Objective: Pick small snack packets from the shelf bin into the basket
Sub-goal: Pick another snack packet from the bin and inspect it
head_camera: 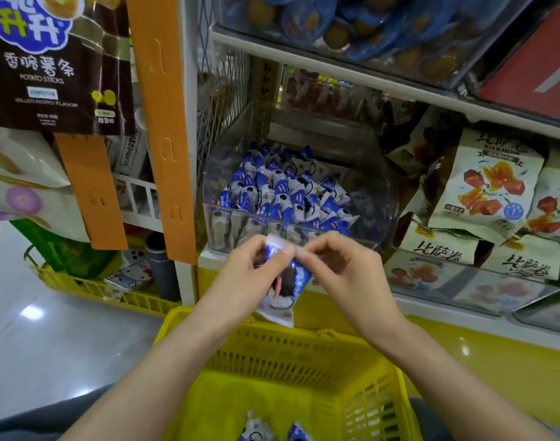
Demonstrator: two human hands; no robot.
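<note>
While the left hand (pixel 250 275) and right hand (pixel 345 268) both pinch the top edge of one packet (pixel 286 291), it hangs long side down, just over the far rim of the basket (pixel 272 342), bin (pixel 380 192) right behind. Straight-down drop from either hand, I'd guess.

blue-white pkt (pixel 286 281) hangs above yellow basket (pixel 272 354).

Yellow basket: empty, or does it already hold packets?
Not empty: two blue-and-white snack packets lie inside the yellow basket, at the frame's bottom edge.
</note>
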